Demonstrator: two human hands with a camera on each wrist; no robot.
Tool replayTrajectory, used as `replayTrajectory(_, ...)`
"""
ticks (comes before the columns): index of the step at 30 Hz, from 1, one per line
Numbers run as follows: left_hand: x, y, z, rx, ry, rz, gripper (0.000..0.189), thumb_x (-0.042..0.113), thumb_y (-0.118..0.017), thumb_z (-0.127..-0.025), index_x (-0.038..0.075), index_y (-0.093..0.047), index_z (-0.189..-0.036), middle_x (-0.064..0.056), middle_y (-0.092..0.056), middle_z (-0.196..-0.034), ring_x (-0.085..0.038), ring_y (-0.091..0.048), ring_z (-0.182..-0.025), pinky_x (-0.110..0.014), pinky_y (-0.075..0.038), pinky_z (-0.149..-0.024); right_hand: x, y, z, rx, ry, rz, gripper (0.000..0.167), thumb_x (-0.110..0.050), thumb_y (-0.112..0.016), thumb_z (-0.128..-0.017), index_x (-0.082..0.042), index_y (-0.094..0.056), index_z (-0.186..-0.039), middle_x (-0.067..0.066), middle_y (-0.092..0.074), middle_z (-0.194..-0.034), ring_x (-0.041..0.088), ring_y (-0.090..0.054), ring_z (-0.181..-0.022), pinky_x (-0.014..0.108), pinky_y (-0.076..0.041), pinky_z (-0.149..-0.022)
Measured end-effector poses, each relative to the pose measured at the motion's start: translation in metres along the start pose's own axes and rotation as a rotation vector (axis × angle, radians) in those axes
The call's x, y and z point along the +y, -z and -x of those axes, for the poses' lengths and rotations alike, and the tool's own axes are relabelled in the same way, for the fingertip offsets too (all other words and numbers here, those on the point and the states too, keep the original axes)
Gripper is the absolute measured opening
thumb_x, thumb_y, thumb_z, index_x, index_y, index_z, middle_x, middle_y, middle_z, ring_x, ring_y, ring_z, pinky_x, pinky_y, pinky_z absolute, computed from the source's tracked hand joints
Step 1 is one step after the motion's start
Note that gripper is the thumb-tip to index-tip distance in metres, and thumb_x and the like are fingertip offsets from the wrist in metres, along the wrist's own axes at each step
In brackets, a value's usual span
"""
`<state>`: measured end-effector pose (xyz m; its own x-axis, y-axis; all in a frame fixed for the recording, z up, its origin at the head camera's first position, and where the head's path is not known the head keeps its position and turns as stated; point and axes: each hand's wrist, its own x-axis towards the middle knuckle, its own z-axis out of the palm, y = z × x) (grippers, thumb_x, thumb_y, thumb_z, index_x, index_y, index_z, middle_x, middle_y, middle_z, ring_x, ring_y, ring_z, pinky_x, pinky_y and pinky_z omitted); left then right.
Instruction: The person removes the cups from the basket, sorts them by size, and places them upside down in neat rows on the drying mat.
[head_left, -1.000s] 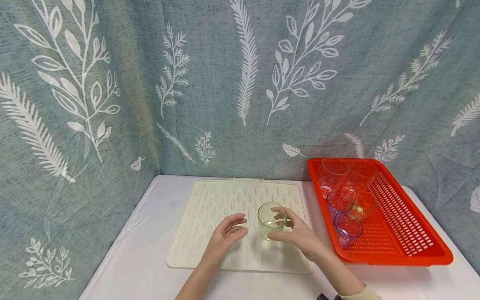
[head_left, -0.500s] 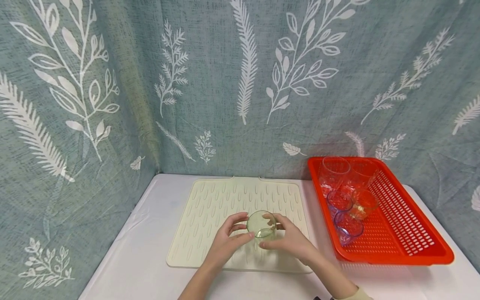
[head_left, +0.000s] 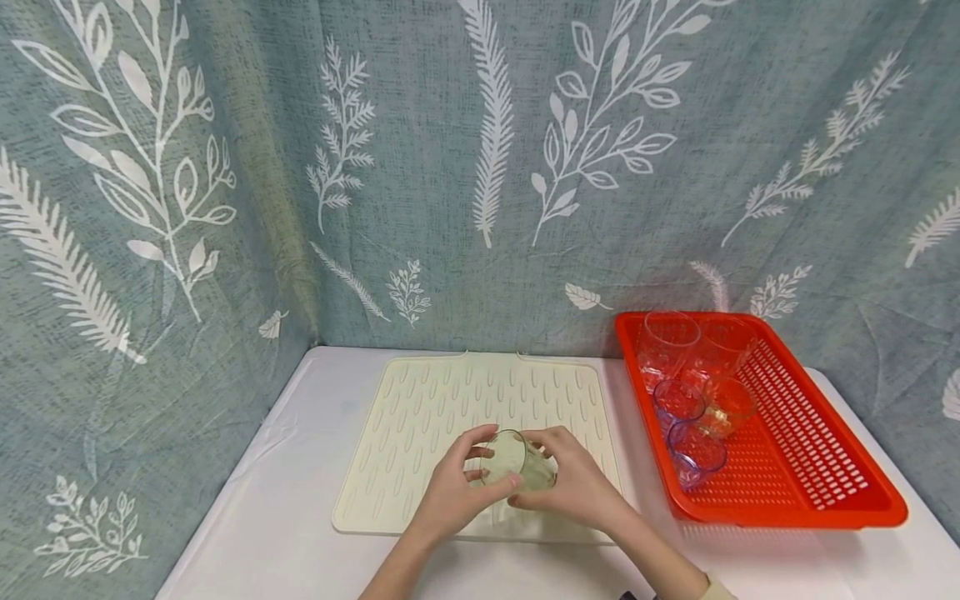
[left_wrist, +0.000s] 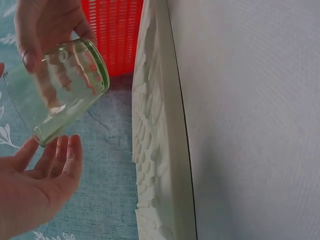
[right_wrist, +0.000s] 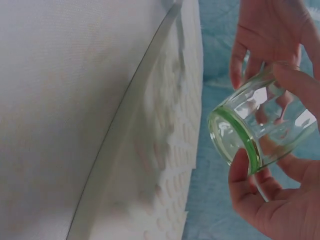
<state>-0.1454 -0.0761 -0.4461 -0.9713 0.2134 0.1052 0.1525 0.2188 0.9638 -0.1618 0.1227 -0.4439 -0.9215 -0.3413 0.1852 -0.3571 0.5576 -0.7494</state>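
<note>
A pale green drinking glass (head_left: 504,457) is held tilted above the cream drying mat (head_left: 420,417), its rim towards the left and its thick base to the right. My right hand (head_left: 573,483) grips it near the base, thumb at the front and fingers behind. At the rim end, my left hand (head_left: 453,492) has its thumb and curled fingers around the glass (left_wrist: 75,107). In the right wrist view the glass base (right_wrist: 235,132) faces the camera, with right-hand fingertips against it. The glass looks see-through, and fingers show through its wall.
A red perforated basket (head_left: 795,521) stands to the right, with several clear, purple and yellowish glasses in its left part. The white table (head_left: 285,467) extends around the mat. A green leaf-patterned curtain (head_left: 420,167) hangs behind and at the sides.
My right hand has carried the glass left and nearer, tipping it so its rim turns leftward. My left hand, apart from it earlier, now holds the rim end. The basket stays put.
</note>
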Motion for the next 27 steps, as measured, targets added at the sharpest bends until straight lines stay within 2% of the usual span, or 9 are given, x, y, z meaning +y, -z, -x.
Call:
replayTrajectory(4,0.0001,-0.0013,0.0003,0.014,-0.011,-0.026,0.069,0.034,-0.08,-0.08,0.016,-0.049,-0.138,-0.01,-0.052,-0.136,-0.025,-0.05,-0.117,-0.042,-0.047,-0.092,-0.0036,-0.0023,0.0008,0.023,0.041,0.053,0.073,-0.031,-0.091,-0.062,-0.015,-0.062,-0.128,-0.001,-0.053,-0.112,0.017,-0.052,-0.098,0.036,-0.048,-0.078)
replayTrajectory(10,-0.0007,-0.0021,0.0004,0.04,-0.016,-0.026,0.067,0.034,-0.082,-0.078,0.016,-0.053,-0.135,-0.01,-0.054,-0.132,-0.028,-0.051,-0.116,-0.039,-0.05,-0.088,-0.0057,-0.0058,0.0022,0.046,0.055,0.086,0.074,-0.028,-0.091,-0.063,-0.015,-0.061,-0.129,-0.002,-0.053,-0.114,0.015,-0.05,-0.101,0.035,-0.048,-0.079)
replayTrajectory(14,-0.0025,-0.0017,0.0004,0.054,0.003,0.015,0.063,0.031,-0.082,-0.079,0.017,-0.054,-0.134,-0.008,-0.056,-0.129,-0.031,-0.051,-0.116,-0.035,-0.051,-0.087,-0.0055,-0.0068,0.0031,0.051,0.061,0.081,0.073,-0.029,-0.091,-0.064,-0.016,-0.06,-0.129,-0.003,-0.053,-0.117,0.016,-0.051,-0.106,0.04,-0.048,-0.083)
replayTrajectory(18,-0.0029,-0.0003,0.0005,0.068,0.035,0.098,0.061,0.028,-0.08,-0.081,0.016,-0.054,-0.135,-0.008,-0.056,-0.131,-0.031,-0.051,-0.119,-0.037,-0.05,-0.089,-0.0044,-0.0053,0.0032,0.073,0.076,0.047,0.072,-0.031,-0.09,-0.066,-0.019,-0.059,-0.13,-0.005,-0.054,-0.122,0.019,-0.05,-0.114,0.042,-0.048,-0.088)
replayTrajectory(22,-0.0037,0.0013,-0.0006,0.088,0.082,0.184,0.059,0.026,-0.076,-0.085,0.013,-0.052,-0.137,-0.008,-0.054,-0.133,-0.028,-0.051,-0.12,-0.041,-0.048,-0.092,-0.0015,-0.0037,0.0018,0.077,0.036,-0.089,0.073,-0.03,-0.089,-0.069,-0.025,-0.055,-0.134,-0.004,-0.053,-0.129,0.018,-0.048,-0.118,0.04,-0.048,-0.09)
replayTrajectory(27,-0.0069,0.0032,-0.0018,0.108,0.135,0.317,0.059,0.026,-0.07,-0.089,0.011,-0.047,-0.141,-0.01,-0.05,-0.136,-0.026,-0.05,-0.122,-0.038,-0.046,-0.094,0.0034,-0.0056,-0.0013,0.047,-0.112,-0.396,0.071,-0.023,-0.084,-0.077,-0.022,-0.05,-0.14,0.005,-0.049,-0.136,0.022,-0.045,-0.122,0.046,-0.043,-0.1)
